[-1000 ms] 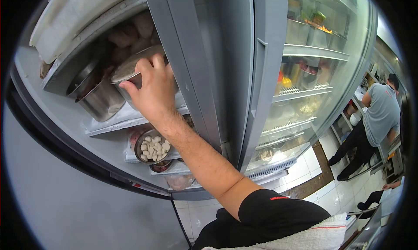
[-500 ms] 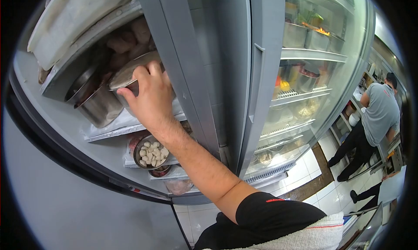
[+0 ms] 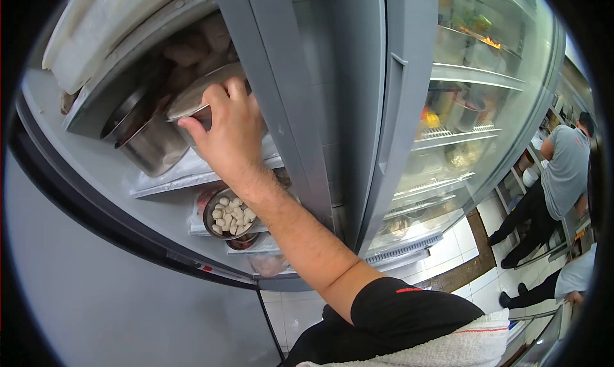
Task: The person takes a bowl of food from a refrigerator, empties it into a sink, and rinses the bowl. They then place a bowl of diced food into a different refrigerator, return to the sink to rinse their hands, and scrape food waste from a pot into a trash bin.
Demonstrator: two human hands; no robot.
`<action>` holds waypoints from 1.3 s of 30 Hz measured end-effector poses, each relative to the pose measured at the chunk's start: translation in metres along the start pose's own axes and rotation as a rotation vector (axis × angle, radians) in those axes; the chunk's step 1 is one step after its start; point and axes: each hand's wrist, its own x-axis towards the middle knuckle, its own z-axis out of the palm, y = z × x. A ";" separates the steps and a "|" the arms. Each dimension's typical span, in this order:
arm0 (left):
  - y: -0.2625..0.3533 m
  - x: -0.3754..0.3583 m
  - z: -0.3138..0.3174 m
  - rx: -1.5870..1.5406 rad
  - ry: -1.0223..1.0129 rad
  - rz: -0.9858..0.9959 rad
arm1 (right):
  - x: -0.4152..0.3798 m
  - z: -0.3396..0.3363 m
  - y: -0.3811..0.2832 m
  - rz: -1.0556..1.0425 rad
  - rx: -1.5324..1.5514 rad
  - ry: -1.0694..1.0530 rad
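My right hand (image 3: 233,133) reaches into the open refrigerator and grips the near rim of a metal pot (image 3: 201,117). The thumb presses the pot's outer side while the fingers curl over its flat, pale grey top, which may be a lid or the contents. Left of it on the same frosted shelf (image 3: 173,179) stand another steel pot (image 3: 153,149) and a darker metal bowl (image 3: 125,120). On the level below, a round bowl (image 3: 230,215) holds several white ball-shaped pieces. My left hand is outside the view.
A grey door post (image 3: 275,98) rises close to my forearm. To the right stands a glass-door refrigerator (image 3: 467,79) with food containers. Pale wrapped pieces (image 3: 198,44) lie behind the pot. One person (image 3: 559,168) stands at far right; another person (image 3: 572,280) is partly visible.
The view has shifted slightly, so the refrigerator and pots sit a little further right. My right hand keeps its grip on the pot's rim.
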 end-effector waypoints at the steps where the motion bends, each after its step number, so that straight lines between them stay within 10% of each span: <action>1: 0.000 0.000 -0.001 0.001 0.002 0.000 | 0.000 0.000 0.000 -0.004 -0.003 0.005; 27: 0.012 0.004 -0.028 -0.002 0.048 0.009 | 0.001 0.006 0.002 0.020 0.039 0.063; 39: 0.045 0.024 -0.216 -0.214 0.282 -0.009 | 0.011 0.011 0.007 -0.177 -0.254 0.066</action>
